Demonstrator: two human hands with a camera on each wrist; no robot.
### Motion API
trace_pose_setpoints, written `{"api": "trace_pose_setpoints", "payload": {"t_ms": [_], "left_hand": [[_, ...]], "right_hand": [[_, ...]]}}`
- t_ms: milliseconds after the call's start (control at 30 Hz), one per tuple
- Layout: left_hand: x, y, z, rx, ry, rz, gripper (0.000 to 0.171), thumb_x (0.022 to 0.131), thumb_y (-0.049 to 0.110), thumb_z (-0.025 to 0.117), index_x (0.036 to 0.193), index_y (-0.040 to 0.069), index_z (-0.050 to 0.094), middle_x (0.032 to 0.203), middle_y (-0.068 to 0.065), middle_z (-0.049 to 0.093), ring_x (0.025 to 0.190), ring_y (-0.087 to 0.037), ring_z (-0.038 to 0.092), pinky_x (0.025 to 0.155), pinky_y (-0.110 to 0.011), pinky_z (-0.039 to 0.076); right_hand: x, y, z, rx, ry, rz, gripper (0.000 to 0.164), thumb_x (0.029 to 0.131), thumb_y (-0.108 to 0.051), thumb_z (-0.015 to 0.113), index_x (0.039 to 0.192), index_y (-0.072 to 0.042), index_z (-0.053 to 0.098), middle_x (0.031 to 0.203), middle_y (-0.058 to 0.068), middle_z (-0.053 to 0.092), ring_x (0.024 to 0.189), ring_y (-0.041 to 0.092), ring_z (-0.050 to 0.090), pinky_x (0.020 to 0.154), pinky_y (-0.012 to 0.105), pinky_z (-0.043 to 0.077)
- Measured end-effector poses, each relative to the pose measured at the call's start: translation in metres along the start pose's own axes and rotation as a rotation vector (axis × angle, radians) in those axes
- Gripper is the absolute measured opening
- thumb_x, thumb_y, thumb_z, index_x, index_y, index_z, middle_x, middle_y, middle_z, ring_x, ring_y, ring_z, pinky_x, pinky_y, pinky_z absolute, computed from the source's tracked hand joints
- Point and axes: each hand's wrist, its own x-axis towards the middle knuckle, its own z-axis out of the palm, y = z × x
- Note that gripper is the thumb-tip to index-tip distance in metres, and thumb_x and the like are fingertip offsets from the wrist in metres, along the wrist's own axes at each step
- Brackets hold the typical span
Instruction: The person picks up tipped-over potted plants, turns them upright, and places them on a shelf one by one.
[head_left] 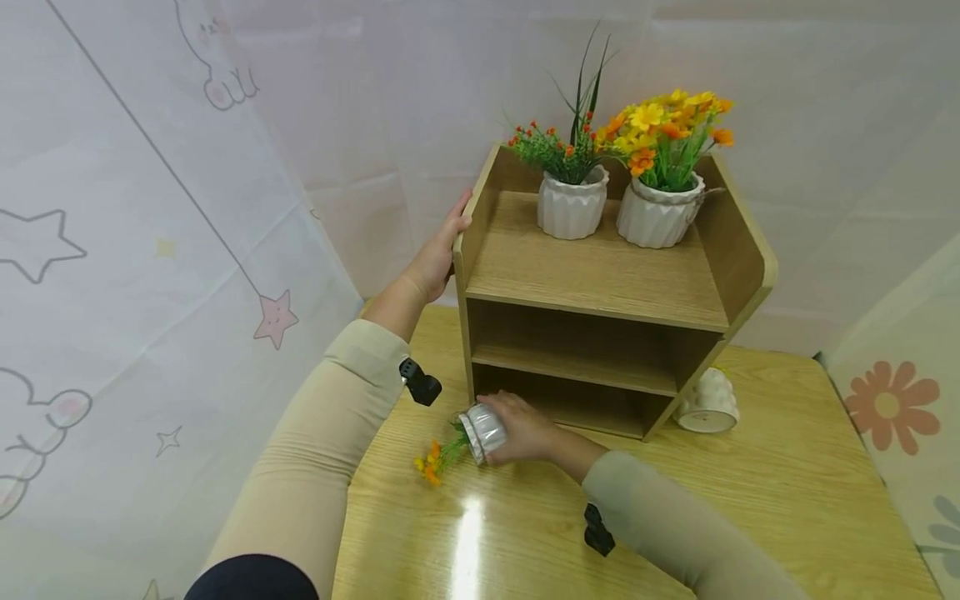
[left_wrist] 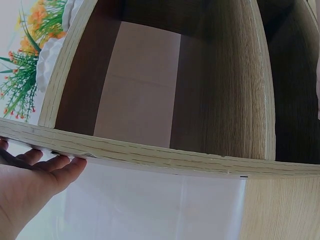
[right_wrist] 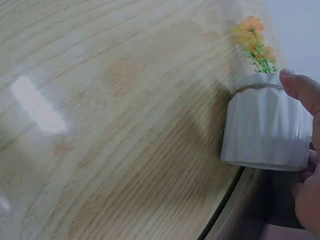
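My left hand (head_left: 437,254) lies with its fingers against the outer left side of a wooden shelf unit (head_left: 592,308). In the left wrist view the fingers (left_wrist: 62,170) touch the panel from outside. Low at the shelf's front left corner, my right hand (head_left: 521,427) grips a small white ribbed flowerpot (head_left: 483,433) tied with twine. The pot is tilted in the head view, its orange and yellow flowers (head_left: 431,463) pointing left. In the right wrist view the thumb lies along the side of the pot (right_wrist: 267,125); the other fingers are mostly hidden.
On the top shelf stand a white pot with red-berried greenery (head_left: 572,204) and a white pot with yellow-orange flowers (head_left: 658,215). A bumpy white pot (head_left: 708,402) is right of the unit on the wooden table (head_left: 795,492). Printed cloth walls (head_left: 150,292) surround the table.
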Motion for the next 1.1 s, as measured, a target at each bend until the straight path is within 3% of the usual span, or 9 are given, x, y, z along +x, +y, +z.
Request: {"api": "trace_pose_setpoints", "payload": {"t_ms": [367, 633, 1100], "left_hand": [[0.001, 0.000, 0.000, -0.001, -0.001, 0.007, 0.065, 0.096, 0.037, 0.026, 0.157, 0.040, 0.004, 0.163, -0.004, 0.011, 0.124, -0.031, 0.038, 0.102, -0.048, 0.034], [0.001, 0.000, 0.000, -0.006, 0.000, 0.002, 0.065, 0.095, 0.037, 0.027, 0.156, 0.044, 0.006, 0.163, -0.003, 0.012, 0.127, -0.030, 0.038, 0.105, -0.049, 0.033], [0.001, -0.001, 0.000, -0.003, 0.006, 0.004, 0.065, 0.095, 0.036, 0.027, 0.156, 0.044, 0.006, 0.163, -0.002, 0.011, 0.122, -0.029, 0.039, 0.102, -0.046, 0.034]], "right_hand": [[0.004, 0.004, 0.005, -0.041, -0.004, -0.002, 0.101, 0.067, -0.023, 0.088, 0.152, -0.015, 0.034, 0.156, 0.017, 0.034, 0.146, 0.040, 0.024, 0.114, 0.059, 0.026], [0.004, 0.008, 0.011, -0.002, 0.061, -0.043, 0.089, 0.067, -0.010, 0.085, 0.145, -0.004, 0.042, 0.151, 0.021, 0.038, 0.140, 0.044, 0.031, 0.107, 0.060, 0.036], [0.000, 0.022, 0.022, 0.266, 0.137, 0.061, 0.085, 0.067, -0.008, 0.087, 0.143, -0.006, 0.048, 0.150, 0.015, 0.040, 0.123, 0.037, 0.050, 0.090, 0.045, 0.049]]}}
